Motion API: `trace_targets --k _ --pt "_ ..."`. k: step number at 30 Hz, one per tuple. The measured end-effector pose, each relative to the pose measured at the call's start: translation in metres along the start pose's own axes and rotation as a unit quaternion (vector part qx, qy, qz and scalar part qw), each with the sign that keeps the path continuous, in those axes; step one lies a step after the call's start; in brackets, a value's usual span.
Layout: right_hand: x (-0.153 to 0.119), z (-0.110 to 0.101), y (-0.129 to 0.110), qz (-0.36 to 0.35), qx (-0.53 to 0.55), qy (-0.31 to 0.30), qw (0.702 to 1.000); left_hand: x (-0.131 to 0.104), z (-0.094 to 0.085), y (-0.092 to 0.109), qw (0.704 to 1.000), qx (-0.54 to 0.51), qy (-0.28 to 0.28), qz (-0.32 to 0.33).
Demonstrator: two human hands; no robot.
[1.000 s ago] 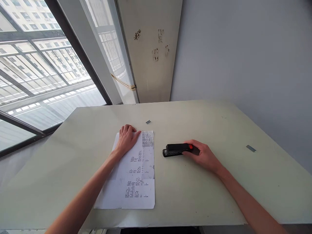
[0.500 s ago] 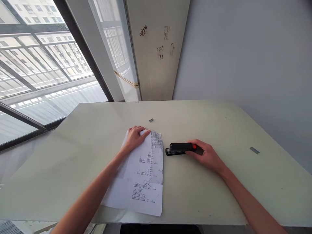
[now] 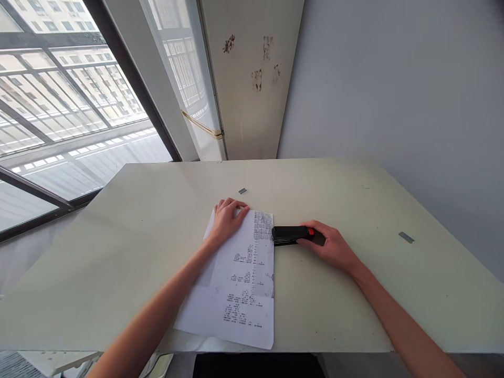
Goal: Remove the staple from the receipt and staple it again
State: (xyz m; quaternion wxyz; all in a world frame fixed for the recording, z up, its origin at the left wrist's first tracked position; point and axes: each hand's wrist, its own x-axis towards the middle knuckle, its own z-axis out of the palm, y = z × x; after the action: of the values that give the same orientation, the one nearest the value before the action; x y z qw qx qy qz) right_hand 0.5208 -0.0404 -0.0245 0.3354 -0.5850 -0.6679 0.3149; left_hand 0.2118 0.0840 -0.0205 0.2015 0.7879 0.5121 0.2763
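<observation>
A printed sheaf of paper (image 3: 240,294) lies on the table, its top edge away from me. My left hand (image 3: 229,218) grips it near that top edge, fingers and thumb curled over the paper. In my right hand (image 3: 331,244) is a black stapler (image 3: 289,233) with a red patch, held around its rear end. The stapler's front end meets the right edge of the paper near the top. Whether the edge sits between its jaws I cannot tell.
Two small strips of staples lie on the white table (image 3: 334,304): one strip (image 3: 242,190) beyond the paper, another strip (image 3: 406,237) at the right. A large window (image 3: 63,100) is at the left, a grey wall (image 3: 394,89) at the right.
My left hand and the paper have shifted right, up to the stapler. The gap between the paper and the stapler's front end has closed. My right hand keeps hold of the stapler.
</observation>
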Motion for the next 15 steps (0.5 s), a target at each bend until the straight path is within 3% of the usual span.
trace_targets --k 3,7,9,12,15 --pt "0.002 -0.006 -0.001 0.007 -0.001 -0.015 1.000 -0.014 -0.011 0.006 0.999 0.009 0.010 0.050" --pt "0.007 -0.009 -0.003 0.019 0.009 -0.022 1.000 -0.046 -0.030 0.016 0.964 0.008 -0.139 0.229" --pt "0.013 -0.005 -0.008 0.025 0.005 -0.013 1.000 -0.062 -0.033 0.020 0.939 0.018 -0.199 0.280" --pt "0.026 0.004 -0.023 0.021 -0.035 -0.005 0.999 -0.080 -0.025 0.024 0.923 0.050 -0.223 0.310" --pt "0.042 0.014 -0.041 0.014 -0.067 -0.009 0.998 -0.088 -0.013 0.026 0.929 0.080 -0.208 0.295"
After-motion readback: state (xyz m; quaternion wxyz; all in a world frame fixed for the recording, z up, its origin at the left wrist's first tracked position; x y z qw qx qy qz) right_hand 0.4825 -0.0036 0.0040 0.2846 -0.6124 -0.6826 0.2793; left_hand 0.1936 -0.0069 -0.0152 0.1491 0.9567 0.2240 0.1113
